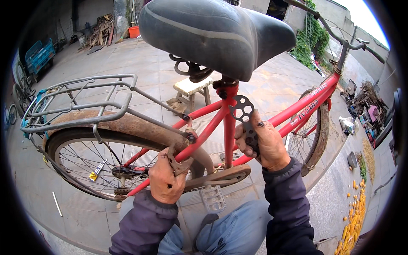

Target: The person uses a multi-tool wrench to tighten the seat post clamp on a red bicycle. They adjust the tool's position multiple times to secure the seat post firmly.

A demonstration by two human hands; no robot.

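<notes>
My right hand (270, 144) is closed round the lower end of a dark flat multi-hole bicycle wrench (243, 111). Hexagonal holes show in its broad head, which is beside the red seat tube (229, 136), below the black saddle (204, 36). My left hand (168, 180) grips a rusty metal piece (173, 158) by the red seat stay (202, 131); whether that piece is fixed to the bicycle I cannot tell. Dark bolts (191, 138) join the rack struts to the frame just above this hand.
The bicycle's rear rack (85, 108) and rusty mudguard (80, 119) extend left. Below my hands is a pedal (212, 199). A wooden stool (193, 87) stands beyond the frame. A yellow-and-silver item (97, 170) appears behind the spokes; corn cobs (353, 216) lie at right.
</notes>
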